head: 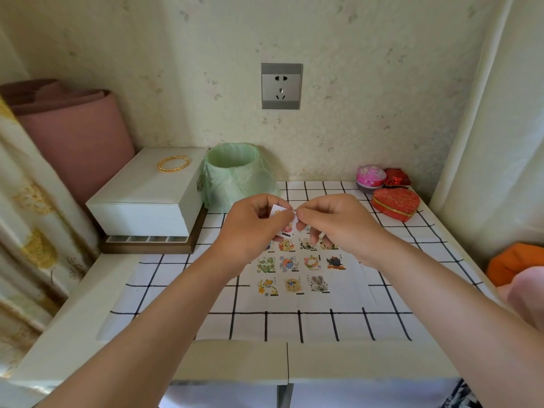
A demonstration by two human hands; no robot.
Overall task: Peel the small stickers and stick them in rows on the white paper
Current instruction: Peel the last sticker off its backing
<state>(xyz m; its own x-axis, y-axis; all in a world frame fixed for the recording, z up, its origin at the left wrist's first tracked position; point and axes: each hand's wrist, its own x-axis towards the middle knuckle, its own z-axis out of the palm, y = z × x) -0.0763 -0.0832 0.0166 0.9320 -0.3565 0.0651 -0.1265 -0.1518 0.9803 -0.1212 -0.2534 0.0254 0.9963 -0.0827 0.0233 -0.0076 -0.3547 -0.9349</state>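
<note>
Currently your left hand point(253, 223) pinches a small sticker piece point(278, 212) between thumb and curled fingers. Your right hand point(332, 222) meets it from the right, thumb and forefinger pressed together on the piece's right edge. Both hands hover above the far part of the white paper point(341, 298), which lies flat on the checked tablecloth point(323, 325). Rows of cartoon stickers point(290, 285) sit on the paper, the farthest row partly hidden by your fingers. At far left stands a white box point(147, 198) with a gold chain point(173, 164) on its lid, a green-lined bin point(235, 175) just beside it. A red heart-shaped box point(396, 204) rests at far right.
</note>
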